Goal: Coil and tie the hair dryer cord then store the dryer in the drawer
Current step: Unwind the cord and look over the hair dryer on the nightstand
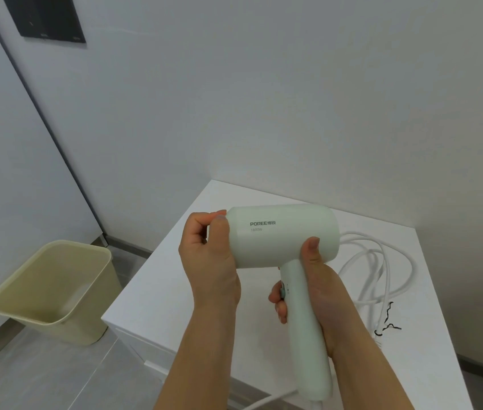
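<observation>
- Both hands are on the dryer (281,235), and I'm holding it in the air just above the front half of the cabinet (175,276).
- My left hand (207,255) curls round the barrel's left end, fingers wrapped over the rim.
- My right hand (314,288) is closed round the handle, thumb up against the barrel's underside.
- The barrel runs left to right across the cabinet, and the handle points down and back towards me.
- The cord (382,261) lies in loose, uncoiled loops on the cabinet's right side. My right hand is clearly the nearer one to it.
- The cord's other end leaves the foot of the handle by the cabinet's front edge, close to me.
- A black twist tie (388,316) lies on the cabinet's right front, touching the loops.
- The dryer is pale mint green, smooth and matt, with grey lettering on the barrel and a small green switch on the handle.
- I judge coiling comes next: one hand keeps the dryer and the other gathers the loops.
- A beige bin (51,291) sits on the floor left of the cabinet.
</observation>
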